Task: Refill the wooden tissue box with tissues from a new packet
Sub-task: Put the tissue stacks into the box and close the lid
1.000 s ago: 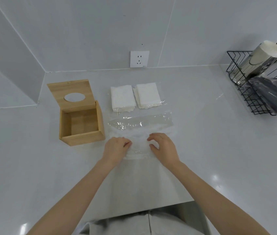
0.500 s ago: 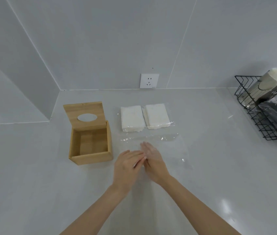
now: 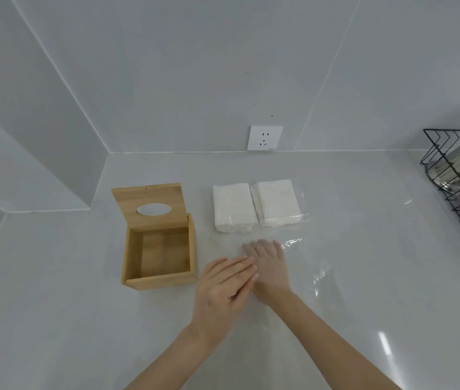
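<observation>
The wooden tissue box [image 3: 158,278] stands open and empty on the white counter, its lid [image 3: 150,202] with an oval slot tilted back. Right of it lie two white tissue stacks: a bare one [image 3: 233,211] and one [image 3: 276,202] partly in clear film. A flattened clear plastic wrapper [image 3: 305,266] lies in front of them. My right hand [image 3: 269,268] presses flat on the wrapper, fingers spread. My left hand [image 3: 223,291] lies flat beside it, its fingertips overlapping the right hand.
A black wire basket [image 3: 459,198] with a metal cylinder and dark foil packs sits at the right edge. A wall socket [image 3: 264,137] is on the back wall. The counter meets walls at the back and left.
Both hands came together from a spread position and slid forward over the wrapper, which is now flatter. The view tilted up.
</observation>
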`<state>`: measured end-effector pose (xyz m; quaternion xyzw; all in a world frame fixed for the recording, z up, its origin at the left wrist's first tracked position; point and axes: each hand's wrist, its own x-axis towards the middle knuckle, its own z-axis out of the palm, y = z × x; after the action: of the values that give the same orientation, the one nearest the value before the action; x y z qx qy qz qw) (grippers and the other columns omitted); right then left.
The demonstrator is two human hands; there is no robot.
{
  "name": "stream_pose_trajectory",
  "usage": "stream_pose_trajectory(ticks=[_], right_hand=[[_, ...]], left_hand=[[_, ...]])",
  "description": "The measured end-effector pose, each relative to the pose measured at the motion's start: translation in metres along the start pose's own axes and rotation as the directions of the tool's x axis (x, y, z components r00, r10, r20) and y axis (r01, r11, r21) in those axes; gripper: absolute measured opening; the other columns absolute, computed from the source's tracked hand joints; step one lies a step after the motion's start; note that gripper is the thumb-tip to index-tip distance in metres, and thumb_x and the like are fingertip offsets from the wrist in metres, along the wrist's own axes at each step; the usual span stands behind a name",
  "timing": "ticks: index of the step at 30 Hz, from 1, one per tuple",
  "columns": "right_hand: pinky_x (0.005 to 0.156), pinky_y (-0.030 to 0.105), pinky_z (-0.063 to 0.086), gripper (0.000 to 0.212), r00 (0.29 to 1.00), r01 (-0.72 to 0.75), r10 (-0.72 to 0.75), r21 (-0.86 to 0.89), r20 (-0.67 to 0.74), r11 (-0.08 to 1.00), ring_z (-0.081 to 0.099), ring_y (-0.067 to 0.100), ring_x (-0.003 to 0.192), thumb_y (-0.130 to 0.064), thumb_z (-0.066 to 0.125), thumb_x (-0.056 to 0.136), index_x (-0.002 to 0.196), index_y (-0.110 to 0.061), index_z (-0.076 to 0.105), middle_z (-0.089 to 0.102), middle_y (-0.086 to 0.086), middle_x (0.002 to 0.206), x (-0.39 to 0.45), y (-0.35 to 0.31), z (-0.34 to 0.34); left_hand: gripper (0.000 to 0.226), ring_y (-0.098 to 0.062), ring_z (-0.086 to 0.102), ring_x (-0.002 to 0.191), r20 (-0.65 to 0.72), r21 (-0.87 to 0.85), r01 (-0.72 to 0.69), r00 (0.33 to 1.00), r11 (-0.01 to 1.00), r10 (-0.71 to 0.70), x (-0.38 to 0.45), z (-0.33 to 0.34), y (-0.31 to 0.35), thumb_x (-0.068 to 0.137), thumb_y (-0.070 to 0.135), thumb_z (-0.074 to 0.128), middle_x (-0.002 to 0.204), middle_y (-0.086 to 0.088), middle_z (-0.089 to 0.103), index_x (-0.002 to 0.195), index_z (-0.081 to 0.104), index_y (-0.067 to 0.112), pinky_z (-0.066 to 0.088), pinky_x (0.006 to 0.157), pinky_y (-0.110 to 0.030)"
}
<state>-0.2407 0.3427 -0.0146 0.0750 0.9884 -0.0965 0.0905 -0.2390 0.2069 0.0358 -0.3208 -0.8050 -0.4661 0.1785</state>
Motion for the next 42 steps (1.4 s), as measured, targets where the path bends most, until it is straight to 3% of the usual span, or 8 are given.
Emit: stream_pose_trajectory(ticks=[3, 5, 9, 12, 16, 21, 29, 42], right_hand=[[0.107, 0.039, 0.028, 0.048, 0.999, 0.004, -0.004, -0.013, -0.037, 1.0, 0.055, 0.023, 0.113, -0.035, 0.028, 0.085, 0.12, -0.018, 0.056, 0.063, 0.0, 0.111, -0.004, -0.002, -0.003], [0.078, 0.034, 0.051, 0.043, 0.996, -0.039, 0.046, 0.085, -0.082, 0.996, 0.066, 0.022, 0.081, -0.033, 0.029, 0.081, 0.096, -0.018, 0.067, 0.068, -0.001, 0.084, -0.003, -0.006, -0.006], [0.084, 0.036, 0.045, 0.034, 0.966, -0.15, 0.246, 0.6, -0.081, 0.785, 0.055, 0.026, 0.097, -0.018, 0.031, 0.092, 0.109, -0.005, 0.059, 0.058, 0.008, 0.105, 0.008, -0.01, -0.015], [0.09, 0.022, 0.035, 0.028, 0.907, -0.24, 0.421, 0.832, 0.008, 0.501, 0.051, 0.014, 0.099, -0.009, 0.038, 0.094, 0.114, -0.01, 0.057, 0.052, -0.002, 0.108, 0.016, -0.009, -0.02], [0.07, 0.008, 0.048, 0.03, 0.782, -0.256, 0.606, 0.961, 0.143, 0.104, 0.065, 0.007, 0.077, -0.008, 0.051, 0.089, 0.119, -0.01, 0.058, 0.066, 0.012, 0.106, 0.025, -0.01, -0.016], [0.047, 0.024, 0.05, 0.032, 0.751, -0.238, 0.597, 0.959, 0.283, -0.156, 0.055, 0.017, 0.048, -0.011, 0.055, 0.09, 0.122, -0.018, 0.054, 0.063, 0.009, 0.079, 0.039, -0.016, -0.016], [0.044, 0.013, 0.043, 0.034, 0.784, -0.151, 0.598, 0.985, 0.168, -0.079, 0.049, 0.009, 0.051, -0.031, 0.063, 0.086, 0.119, -0.03, 0.052, 0.055, 0.002, 0.077, 0.039, -0.02, -0.032], [0.06, 0.031, 0.039, 0.029, 0.803, -0.47, 0.583, 0.734, 0.125, 0.49, 0.055, 0.021, 0.067, -0.046, 0.043, 0.092, 0.096, -0.018, 0.052, 0.054, -0.006, 0.062, 0.067, -0.019, -0.016]], left_hand=[[0.013, -0.005, 0.066, 0.096, -0.006, -0.01, -0.004, 1.0, 1.0, 0.004, -0.001, 0.0, 0.004, 0.08, 0.018, 0.066, 0.095, 0.002, 0.074, 0.087, 0.076, 0.011, 0.053, 0.082, -0.032], [0.013, -0.005, 0.066, 0.096, 0.013, -0.014, -0.025, 1.0, 1.0, 0.026, -0.003, 0.001, 0.006, 0.08, 0.018, 0.067, 0.095, 0.001, 0.074, 0.085, 0.076, 0.009, 0.055, 0.079, -0.031], [0.035, -0.011, 0.061, 0.111, 0.152, -0.064, -0.047, 0.987, 0.997, 0.056, -0.008, -0.007, 0.004, 0.084, 0.039, 0.062, 0.114, -0.004, 0.068, 0.098, 0.072, 0.008, 0.051, 0.092, -0.029], [0.062, -0.01, 0.034, 0.136, 0.331, -0.132, 0.194, 0.933, 0.972, -0.141, 0.001, -0.012, 0.0, 0.089, 0.056, 0.037, 0.144, -0.002, 0.042, 0.131, 0.05, 0.012, 0.026, 0.112, -0.022], [0.087, -0.016, 0.013, 0.143, 0.377, -0.179, 0.764, 0.635, 0.62, -0.674, 0.032, 0.012, -0.021, 0.08, 0.065, 0.022, 0.155, -0.006, 0.02, 0.142, 0.028, 0.005, 0.009, 0.12, -0.035], [0.053, -0.03, 0.02, 0.139, 0.353, -0.123, 0.885, 0.462, 0.449, -0.814, 0.052, 0.041, -0.058, 0.093, 0.04, 0.02, 0.146, -0.021, 0.027, 0.126, 0.039, 0.003, 0.02, 0.115, -0.05], [0.099, -0.011, 0.037, 0.134, 0.363, -0.325, 0.91, 0.371, 0.256, -0.855, 0.041, 0.055, -0.084, 0.063, 0.089, 0.027, 0.144, 0.005, 0.044, 0.135, 0.043, 0.023, 0.023, 0.116, -0.043], [0.068, -0.008, 0.047, 0.126, 0.356, -0.484, 0.853, 0.397, 0.196, -0.846, 0.054, 0.058, -0.085, 0.076, 0.064, 0.035, 0.133, 0.006, 0.056, 0.128, 0.053, 0.023, 0.028, 0.114, -0.04]])
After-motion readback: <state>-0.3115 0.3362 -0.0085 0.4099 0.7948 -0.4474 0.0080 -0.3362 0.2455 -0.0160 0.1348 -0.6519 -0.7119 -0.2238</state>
